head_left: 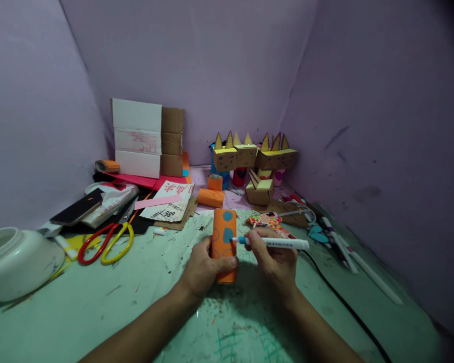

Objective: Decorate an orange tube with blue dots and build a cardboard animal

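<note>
My left hand (204,267) is closed around the lower part of an orange paper tube (224,252), thumb across its front. Blue circles are drawn on the tube; two on its right side are coloured in, the others are outlines. A white marker (283,243) with a blue tip end is pinched in my right hand (274,262), and its tip meets the tube at the second filled spot. Behind the tube lie another orange tube (211,198) and a shorter orange roll (215,182).
Several cardboard animal heads with pointed ears (235,155) stand on coloured tubes at the back. Red-and-yellow scissors (108,244), a dark phone (77,206) and a white pot (20,262) are on the left. A black cable (340,295) and several pens (340,247) lie on the right.
</note>
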A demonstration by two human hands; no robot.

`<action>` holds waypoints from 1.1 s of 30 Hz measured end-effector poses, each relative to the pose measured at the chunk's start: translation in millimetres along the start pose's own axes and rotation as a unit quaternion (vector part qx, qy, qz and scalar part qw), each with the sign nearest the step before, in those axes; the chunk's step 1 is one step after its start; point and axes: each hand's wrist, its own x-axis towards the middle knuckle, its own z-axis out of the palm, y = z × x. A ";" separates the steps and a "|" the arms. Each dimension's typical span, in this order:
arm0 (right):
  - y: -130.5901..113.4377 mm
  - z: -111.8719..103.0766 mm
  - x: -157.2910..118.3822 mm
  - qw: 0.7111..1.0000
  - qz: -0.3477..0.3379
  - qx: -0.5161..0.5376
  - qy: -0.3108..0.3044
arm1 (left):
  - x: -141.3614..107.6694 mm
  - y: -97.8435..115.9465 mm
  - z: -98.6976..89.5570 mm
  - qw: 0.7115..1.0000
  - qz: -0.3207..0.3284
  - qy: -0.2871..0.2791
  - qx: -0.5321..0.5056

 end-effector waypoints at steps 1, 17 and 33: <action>0.6 0.2 0.3 1.000 0.001 0.001 0.006 | 0.1 -0.2 -0.2 1.000 0.000 -0.001 0.002; 0.8 4.5 2.5 1.000 -0.006 0.017 -0.001 | 2.2 -2.0 -1.3 1.000 0.005 -0.004 0.017; 3.5 3.3 5.9 0.988 0.091 0.110 0.066 | -1.7 1.2 1.5 1.000 -0.016 0.014 -0.023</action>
